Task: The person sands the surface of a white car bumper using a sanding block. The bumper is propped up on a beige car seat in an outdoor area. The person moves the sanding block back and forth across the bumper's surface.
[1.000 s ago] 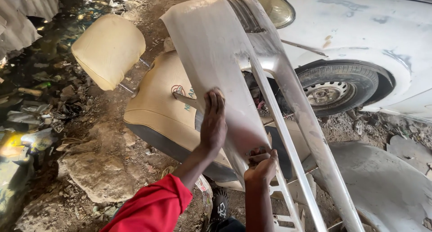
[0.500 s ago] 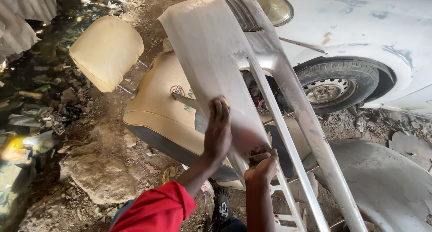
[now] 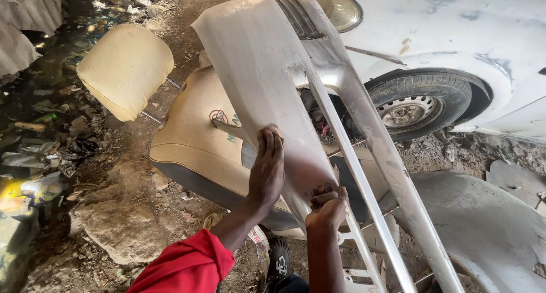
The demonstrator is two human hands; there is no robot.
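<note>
A pale grey car bumper [image 3: 267, 71] leans upright in front of me, its surface dull and scuffed. My left hand [image 3: 267, 168] lies flat on the bumper's face, fingers together, pressing a small tan piece of sandpaper [image 3: 275, 128] whose edge peeks out at the fingertips. My right hand [image 3: 327, 209] grips the bumper's lower edge just to the right. My left arm wears a red sleeve [image 3: 190, 267].
A tan car seat [image 3: 193, 145] with its headrest [image 3: 125, 68] lies on the dirt behind the bumper. A white car with a front wheel [image 3: 418, 108] stands at the right. A grey body panel [image 3: 489, 225] lies lower right. Rocks and litter cover the left ground.
My left hand has slid a little down the bumper's face toward me. My right hand has kept its grip on the lower edge.
</note>
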